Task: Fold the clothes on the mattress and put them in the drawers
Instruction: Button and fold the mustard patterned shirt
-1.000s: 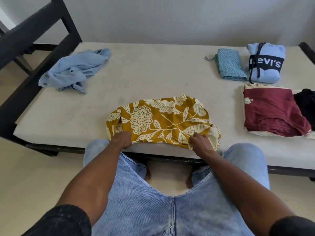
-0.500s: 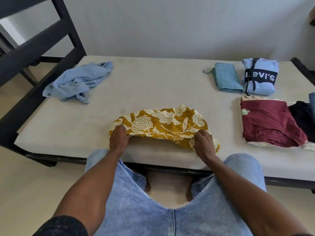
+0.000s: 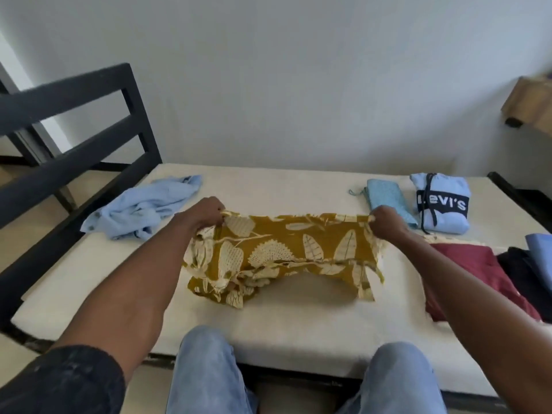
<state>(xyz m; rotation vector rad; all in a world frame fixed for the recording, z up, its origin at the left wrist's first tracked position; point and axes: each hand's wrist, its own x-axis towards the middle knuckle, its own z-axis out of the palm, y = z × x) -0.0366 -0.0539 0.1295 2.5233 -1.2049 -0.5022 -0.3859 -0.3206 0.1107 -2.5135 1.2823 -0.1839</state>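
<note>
A: What is seen of the room and the surface?

B: A bare cream mattress (image 3: pixel 286 186) is carried on a black frame (image 3: pixel 74 162) against a grey wall (image 3: pixel 298 70). A crumpled blue shirt (image 3: pixel 143 207) is left at ten o'clock. At two o'clock a teal cloth (image 3: pixel 388 201) and a Levi's hoodie (image 3: pixel 442 204) are laid folded, just beside each other. A maroon garment (image 3: pixel 478 270) is spread at three o'clock, with dark clothes (image 3: pixel 519 264) beyond it.

A: And the floral shorts (image 3: pixel 283 252)?

B: They are held up over the mattress centre, stretched along the top edge. That edge is pinched at eleven o'clock by the left hand (image 3: pixel 206 213) and at one o'clock by the right hand (image 3: pixel 385 219), with the fingers curled tight round the cloth. The lower part is left hanging, bunched at the left.
</note>
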